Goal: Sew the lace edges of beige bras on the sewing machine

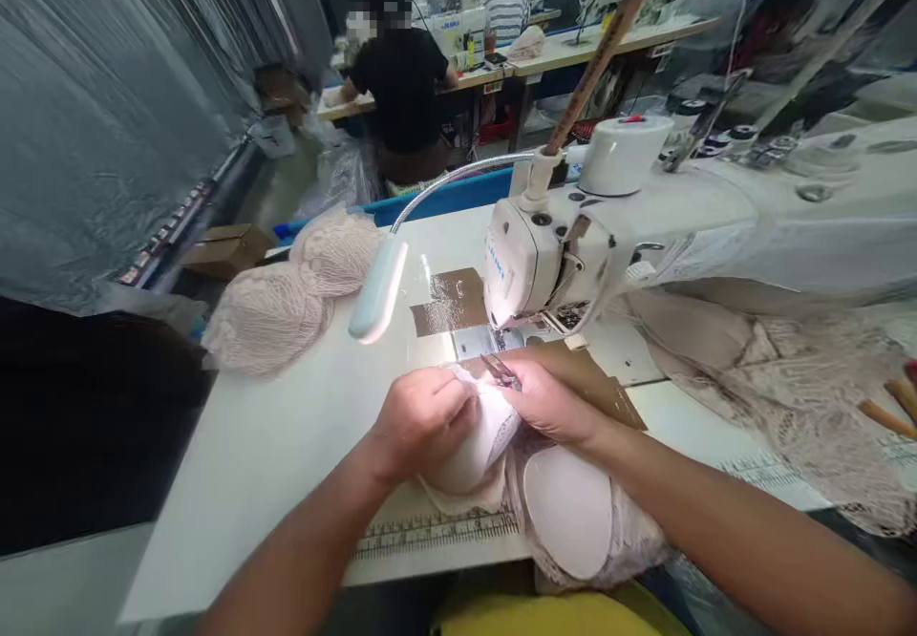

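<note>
Currently both hands are closed on the pale pink padded lace bra [565,512], lower centre of frame, on the white tabletop [272,445] just in front of the white sewing machine [544,264]. Left hand [422,416] grips one moulded cup from above; right hand [548,402] pinches that cup's edge. Pile of matching pink lace cups [287,302] sits centre left, well apart.

Pale pink lace bra [565,507], white sewing machine [544,254], brown card [587,378], white table [272,435]
</note>
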The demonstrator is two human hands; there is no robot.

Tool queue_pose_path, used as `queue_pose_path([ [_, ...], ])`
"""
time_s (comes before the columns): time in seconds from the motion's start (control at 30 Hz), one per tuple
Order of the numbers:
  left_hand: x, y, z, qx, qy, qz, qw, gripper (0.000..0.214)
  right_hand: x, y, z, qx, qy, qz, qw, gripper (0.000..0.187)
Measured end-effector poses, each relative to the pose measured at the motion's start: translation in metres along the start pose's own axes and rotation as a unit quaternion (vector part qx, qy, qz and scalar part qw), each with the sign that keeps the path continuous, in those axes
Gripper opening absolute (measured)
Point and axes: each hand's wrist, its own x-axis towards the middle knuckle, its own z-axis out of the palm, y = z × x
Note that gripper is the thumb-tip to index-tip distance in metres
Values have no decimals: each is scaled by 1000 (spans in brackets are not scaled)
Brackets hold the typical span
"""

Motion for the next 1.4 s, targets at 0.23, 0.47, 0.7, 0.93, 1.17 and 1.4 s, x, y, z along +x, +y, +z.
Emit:
queue_pose_path([
  [0.23, 2, -3, -5, 19, 15, 7, 1000, 19, 5, 9, -13, -157, 50, -57, 985, 12],
  [0.47, -1, -18, 4, -89, -187, -108, 972, 44, -23, -31, -37, -340, 60, 26, 938, 26],
  [0.7, -6, -21, 10, -188, -224, -87, 952, 10, -85, -22, -79, -479, 12, 159, 863, 30],
  [0.93, 2, -7, -5, -194, -274, -191, 922, 5, -87, -13, -58, -465, 35, 29, 884, 30],
  [1.17, -19, -15, -56, -220, -379, -290, 851, 32, -53, -31, -19, -423, 29, -17, 906, 35],
  [1.4, -63, -50, -132, 103, -205, -313, 921, 9, 31, -37, 56, -374, -30, -175, 910, 29],
])
